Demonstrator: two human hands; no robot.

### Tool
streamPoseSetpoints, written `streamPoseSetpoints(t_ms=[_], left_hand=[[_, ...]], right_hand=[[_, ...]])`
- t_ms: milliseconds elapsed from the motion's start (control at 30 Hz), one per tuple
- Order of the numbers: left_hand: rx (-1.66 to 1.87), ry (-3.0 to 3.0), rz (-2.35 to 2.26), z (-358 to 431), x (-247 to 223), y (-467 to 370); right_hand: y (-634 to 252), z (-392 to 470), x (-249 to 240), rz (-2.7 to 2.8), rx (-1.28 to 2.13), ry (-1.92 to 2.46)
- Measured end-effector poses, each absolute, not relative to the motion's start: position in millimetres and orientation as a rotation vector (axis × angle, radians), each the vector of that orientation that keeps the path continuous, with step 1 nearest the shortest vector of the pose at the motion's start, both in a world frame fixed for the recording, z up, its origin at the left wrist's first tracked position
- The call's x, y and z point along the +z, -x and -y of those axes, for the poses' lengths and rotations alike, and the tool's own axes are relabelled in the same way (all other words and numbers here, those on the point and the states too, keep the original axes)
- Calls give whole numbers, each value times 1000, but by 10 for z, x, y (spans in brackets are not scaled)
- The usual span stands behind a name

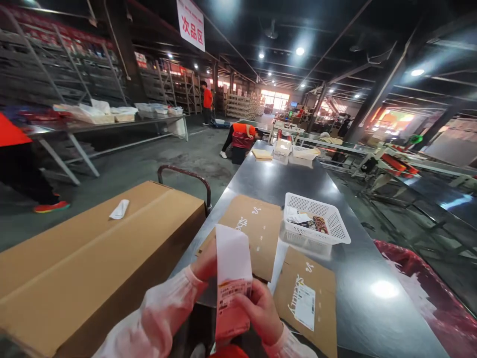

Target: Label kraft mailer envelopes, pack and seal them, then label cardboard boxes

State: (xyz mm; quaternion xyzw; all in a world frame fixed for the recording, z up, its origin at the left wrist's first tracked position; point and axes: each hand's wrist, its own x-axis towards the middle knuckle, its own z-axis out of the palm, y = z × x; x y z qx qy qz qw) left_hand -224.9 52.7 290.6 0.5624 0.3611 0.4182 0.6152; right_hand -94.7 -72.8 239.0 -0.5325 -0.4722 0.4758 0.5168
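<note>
A long strip of shipping labels [233, 253] stands upright before me. Its upper part is blank white, and below that are printed text and barcodes. My right hand [263, 311] pinches the strip's right edge, with the thumb across the printed face. My left hand [206, 261] is at the strip's left side and partly behind it; its fingers are hidden. Beyond the strip, a flat brown carton [261, 223] with white lettering lies on the metal table [357, 293]. To the right of my right hand lies another brown carton [324, 298] bearing a white label [305, 306].
A white perforated basket [337, 226] holding small packets sits on the table. At left, a large cardboard box [112, 238] stands beside a cart handle [186, 172], with a crumpled white paper [119, 209] on top. A red plastic-lined bin [428, 278] is at right. Several people are nearby.
</note>
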Motion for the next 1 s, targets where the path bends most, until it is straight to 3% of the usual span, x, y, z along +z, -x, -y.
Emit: streamPoseSetpoints(t_ms=[133, 233, 333, 467, 700, 900, 1000], left_hand=[[1371, -1706, -948, -637, 2746, 2628], [1101, -1818, -635, -434, 2635, 2711], [829, -1307, -607, -245, 2468, 2566], [847, -975, -652, -124, 2235, 2353], [1039, -936, -883, -49, 2068, 2126], [623, -853, -459, -333, 1901, 2216], [496, -805, -463, -282, 1650, 2289]], right_hand=[[1023, 687, 2349, 888, 1140, 1333], [986, 617, 2375, 847, 1116, 1344], [1033, 537, 2407, 858, 985, 1363], [976, 490, 2516, 1049, 700, 1519], [789, 416, 2788, 1557, 695, 1810], [348, -463, 2575, 1536, 458, 1758], [44, -1028, 2435, 1501, 306, 1887]])
